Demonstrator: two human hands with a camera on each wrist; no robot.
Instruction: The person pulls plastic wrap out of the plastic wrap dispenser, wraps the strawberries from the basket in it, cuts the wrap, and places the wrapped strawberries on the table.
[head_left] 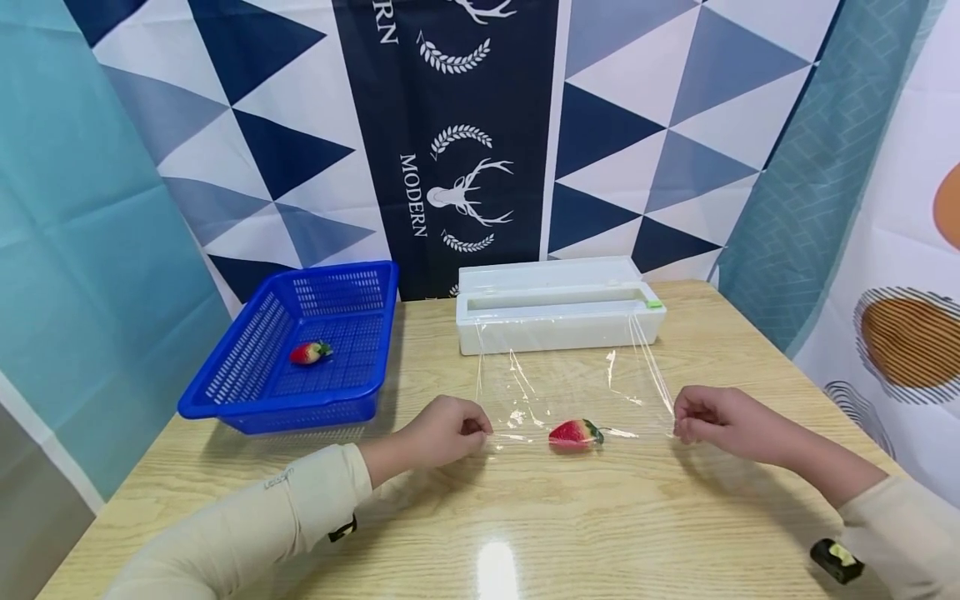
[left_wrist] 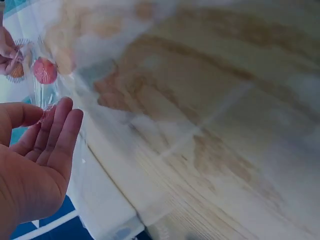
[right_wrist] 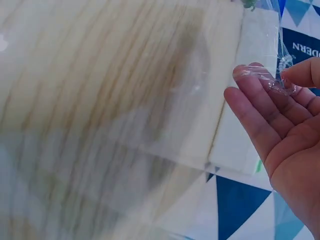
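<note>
A sheet of clear plastic wrap [head_left: 562,383] stretches from the white wrap dispenser [head_left: 558,335] toward the person. My left hand [head_left: 448,431] pinches its near left corner between thumb and fingers. At the near right corner, my right hand [head_left: 723,423] pinches the film; in the right wrist view the crumpled wrap [right_wrist: 280,86] lies across the fingers. A strawberry [head_left: 574,434] with green leaves is at the sheet's near edge, between the two hands. The left wrist view shows the strawberry [left_wrist: 45,70] beyond the left hand [left_wrist: 42,155].
A blue plastic basket [head_left: 367,387] stands at the back left of the wooden table [head_left: 600,533], with another strawberry [head_left: 310,352] inside. The dispenser's lid [head_left: 546,273] is raised, and a green tab [head_left: 654,304] sits at its right end. Patterned curtains [head_left: 465,125] hang behind.
</note>
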